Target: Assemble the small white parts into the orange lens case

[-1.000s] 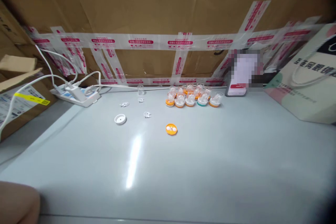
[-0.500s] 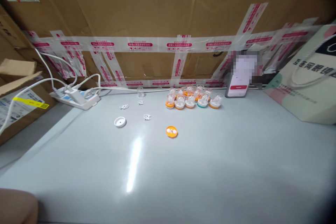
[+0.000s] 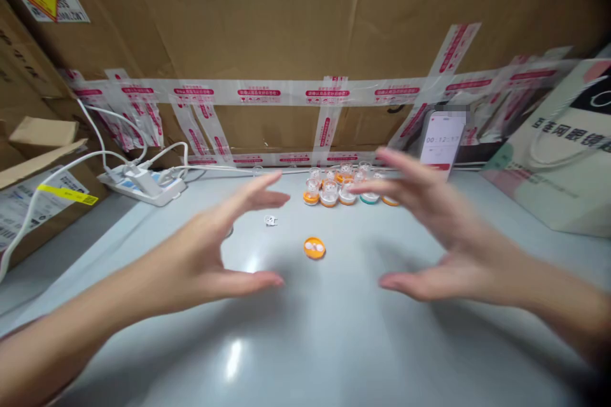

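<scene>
Head camera looks forward and down across the table [image 3: 334, 343], corners apparently darkened.

A pale grey table [image 3: 305, 343] fills the near scene, with a glare spot on its near left. At the far left a white power strip [image 3: 143, 183] lies on it, white cables [image 3: 90, 156] running off to the left past a cardboard box with a yellow label [image 3: 33, 191]. A cardboard wall [image 3: 267, 19] stands along the far edge, crossed by clear tape with red print [image 3: 260, 94]. A phone [image 3: 442, 140] leans upright at the far right, showing a timer. Beside it, further right, a pale paper bag [image 3: 563, 159] rests tilted.
</scene>
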Motion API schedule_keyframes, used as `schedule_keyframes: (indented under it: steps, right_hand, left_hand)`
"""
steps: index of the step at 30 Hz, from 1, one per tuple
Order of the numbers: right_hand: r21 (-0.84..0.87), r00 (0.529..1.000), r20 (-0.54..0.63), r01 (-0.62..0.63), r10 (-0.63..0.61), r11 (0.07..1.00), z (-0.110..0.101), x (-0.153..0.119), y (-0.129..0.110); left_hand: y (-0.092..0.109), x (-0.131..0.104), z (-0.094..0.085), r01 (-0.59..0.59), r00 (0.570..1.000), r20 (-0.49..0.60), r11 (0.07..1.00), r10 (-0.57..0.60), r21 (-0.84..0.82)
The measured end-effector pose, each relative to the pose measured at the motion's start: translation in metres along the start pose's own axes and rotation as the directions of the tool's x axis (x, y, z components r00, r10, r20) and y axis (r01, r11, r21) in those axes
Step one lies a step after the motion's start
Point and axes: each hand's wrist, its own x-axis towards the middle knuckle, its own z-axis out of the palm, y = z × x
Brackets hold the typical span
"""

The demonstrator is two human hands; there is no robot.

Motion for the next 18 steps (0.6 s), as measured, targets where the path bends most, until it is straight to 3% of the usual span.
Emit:
schedule_keyframes:
  steps: [3,7,13,18]
  right_hand:
    - [0.024,0.984,0.147,-0.104,0.1,0.994,0.027,-0.005,0.034]
    - [0.055,0.936,0.27,-0.249,0.226,0.967,0.049,-0.017,0.063]
    - [-0.018,0.899,0.334,-0.295,0.284,0.955,0.048,-0.018,0.061]
    - [-0.01,0.898,0.335,-0.299,0.285,0.954,0.047,-0.016,0.061]
  left_hand:
    - [-0.007,0.021,0.031,0.067,0.986,0.16,0.996,-0.055,-0.066]
    - [-0.027,0.015,0.057,0.136,0.966,0.235,0.985,-0.109,-0.106]
    - [-0.033,0.01,0.063,0.154,0.957,0.263,0.982,-0.12,-0.111]
    - [-0.036,0.01,0.065,0.108,0.966,0.245,0.99,-0.082,-0.094]
